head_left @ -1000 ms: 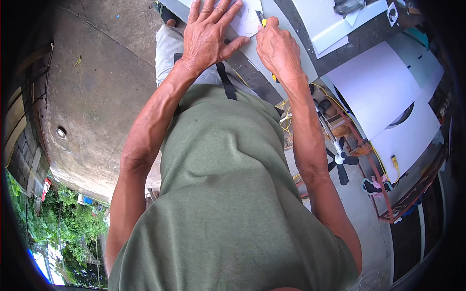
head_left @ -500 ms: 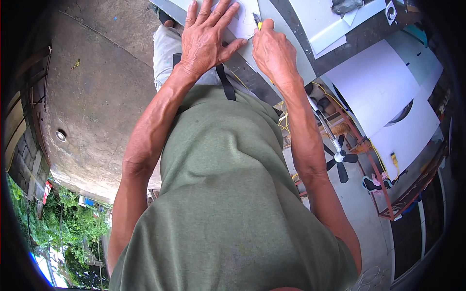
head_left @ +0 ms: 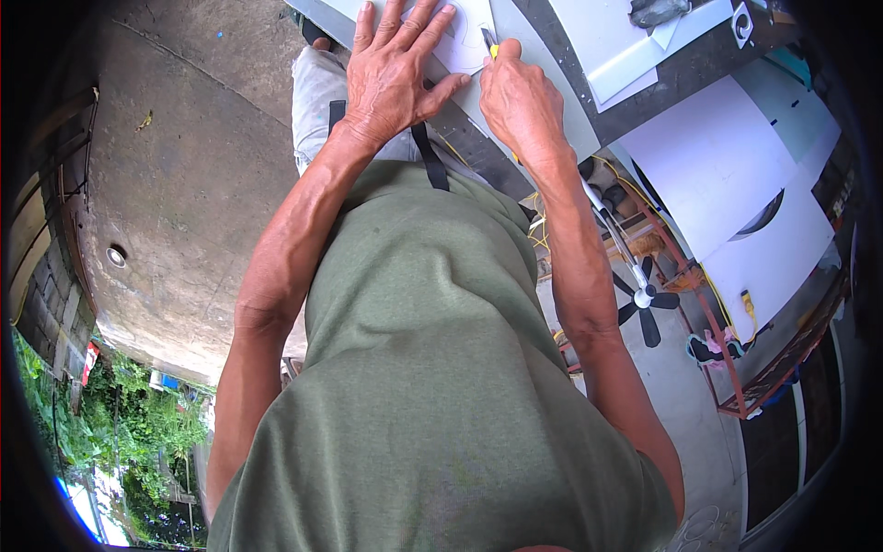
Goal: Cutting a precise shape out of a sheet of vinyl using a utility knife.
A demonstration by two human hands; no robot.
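My left hand (head_left: 395,74) lies flat with its fingers spread on a white sheet (head_left: 466,37) that bears a curved drawn outline. My right hand (head_left: 521,97) is wrapped round a yellow utility knife (head_left: 494,51). Its blade points up and to the left, and the tip rests at or just over the sheet, close to the curved line. Under the white sheet lies a larger pale grey sheet (head_left: 561,110) on the dark worktable (head_left: 662,85). Most of the knife's handle is hidden in my right fist.
White sheet pieces and a dark grey lump (head_left: 658,11) lie at the table's far right. Right of the table, large white sheets (head_left: 708,161) rest on a reddish metal frame (head_left: 733,391). A black-bladed fan (head_left: 643,298) and a yellow cord (head_left: 749,308) are near it. Concrete floor (head_left: 193,166) spreads left.
Almost nothing differs. The knife and my right hand have shifted very slightly downward, while my left hand stays pressed on the sheet.
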